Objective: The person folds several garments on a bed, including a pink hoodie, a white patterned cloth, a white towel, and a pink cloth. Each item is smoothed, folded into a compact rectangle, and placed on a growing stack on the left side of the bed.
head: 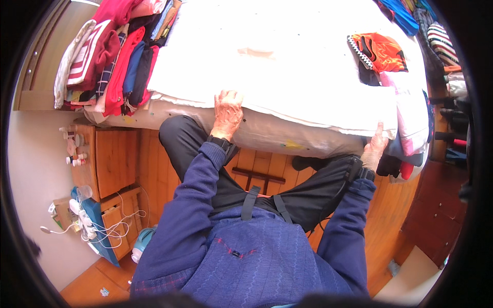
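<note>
A large white cloth (292, 77) lies spread over the bed before me, its near edge running along the side of the mattress (265, 134). My left hand (228, 113) is at that near edge, fingers curled over the cloth; the fingertips are hidden, so a firm grip cannot be told. Near the cloth's right corner is my right hand (375, 149), its index finger extended on the hem and its other fingers partly hidden. An orange patterned garment (379, 52) rests on the cloth at the upper right, above a pink and white folded cloth (402, 111).
Folded clothes (104, 65) are stacked at the bed's left end, more clothes (443, 44) at the far right. A wooden cabinet (115, 161) with small bottles stands at the left, near tangled white cables (111, 229). Dark red drawers (435, 208) are at the right.
</note>
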The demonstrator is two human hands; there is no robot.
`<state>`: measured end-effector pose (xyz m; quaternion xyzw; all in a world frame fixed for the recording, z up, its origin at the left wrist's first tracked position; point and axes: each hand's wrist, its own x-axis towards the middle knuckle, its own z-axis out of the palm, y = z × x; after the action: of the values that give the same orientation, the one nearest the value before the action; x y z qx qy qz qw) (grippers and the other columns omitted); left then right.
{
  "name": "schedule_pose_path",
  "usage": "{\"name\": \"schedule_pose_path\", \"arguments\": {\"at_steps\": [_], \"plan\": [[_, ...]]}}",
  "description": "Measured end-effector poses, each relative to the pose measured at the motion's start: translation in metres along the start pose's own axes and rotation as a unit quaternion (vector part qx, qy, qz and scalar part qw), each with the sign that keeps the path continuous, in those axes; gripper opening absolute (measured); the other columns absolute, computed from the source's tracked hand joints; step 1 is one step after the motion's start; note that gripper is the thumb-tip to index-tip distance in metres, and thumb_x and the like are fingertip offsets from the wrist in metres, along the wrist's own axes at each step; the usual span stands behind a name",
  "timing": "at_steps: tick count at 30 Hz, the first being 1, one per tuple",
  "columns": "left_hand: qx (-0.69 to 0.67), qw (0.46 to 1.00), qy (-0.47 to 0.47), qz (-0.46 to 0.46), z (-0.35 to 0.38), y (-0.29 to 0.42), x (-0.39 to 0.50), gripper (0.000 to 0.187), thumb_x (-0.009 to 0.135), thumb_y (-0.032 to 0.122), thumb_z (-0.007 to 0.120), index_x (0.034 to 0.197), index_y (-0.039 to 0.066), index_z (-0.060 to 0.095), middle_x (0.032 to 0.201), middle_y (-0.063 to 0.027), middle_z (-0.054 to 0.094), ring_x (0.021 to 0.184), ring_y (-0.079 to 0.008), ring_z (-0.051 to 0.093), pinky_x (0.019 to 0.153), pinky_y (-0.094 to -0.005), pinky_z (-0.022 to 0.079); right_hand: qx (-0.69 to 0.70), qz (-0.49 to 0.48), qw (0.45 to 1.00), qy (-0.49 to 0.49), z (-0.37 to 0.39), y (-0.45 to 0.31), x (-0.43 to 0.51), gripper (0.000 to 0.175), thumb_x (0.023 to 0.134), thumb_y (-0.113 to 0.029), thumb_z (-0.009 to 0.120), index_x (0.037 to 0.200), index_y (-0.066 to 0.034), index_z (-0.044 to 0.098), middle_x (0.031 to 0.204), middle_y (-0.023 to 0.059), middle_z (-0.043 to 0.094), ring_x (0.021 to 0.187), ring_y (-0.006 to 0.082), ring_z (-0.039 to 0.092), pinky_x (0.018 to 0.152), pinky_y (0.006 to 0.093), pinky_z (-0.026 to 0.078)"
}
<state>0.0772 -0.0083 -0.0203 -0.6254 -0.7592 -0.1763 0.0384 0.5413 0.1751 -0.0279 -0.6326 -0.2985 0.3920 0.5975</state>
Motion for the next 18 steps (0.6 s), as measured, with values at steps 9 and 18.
{"name": "schedule_pose_path", "arguments": {"at_steps": [9, 18], "plan": [[-0.081, 0.994, -0.073, 0.015, -0.024, 0.022, -0.017, 0.040, 0.079, 0.002, 0.062, 0.119, -0.006, 0.064, 0.120, -0.0228, 0.063, 0.115, -0.0401, 0.057, 0.102, -0.0480, 0.046, 0.008, -0.079, 0.997, 0.012, -0.011, 0.005, -0.003, 0.022, 0.098, -0.023, 0.069, 0.103, -0.0025, 0.065, 0.091, 0.0007, 0.062, 0.075, 0.0118, 0.054, 0.064, 0.0310, 0.046], [-0.155, 0.977, -0.076, 0.126, 0.009, 0.071, -0.014, 0.041, 0.083, 0.018, 0.076, 0.113, -0.009, 0.067, 0.112, -0.0280, 0.065, 0.091, -0.0438, 0.066, 0.083, -0.0455, 0.056, 0.122, -0.120, 0.985, -0.008, 0.042, -0.091, -0.065, 0.033, 0.101, -0.018, 0.066, 0.121, 0.0071, 0.064, 0.112, 0.0102, 0.069, 0.097, 0.0189, 0.065, 0.084, 0.0315, 0.053]]}}
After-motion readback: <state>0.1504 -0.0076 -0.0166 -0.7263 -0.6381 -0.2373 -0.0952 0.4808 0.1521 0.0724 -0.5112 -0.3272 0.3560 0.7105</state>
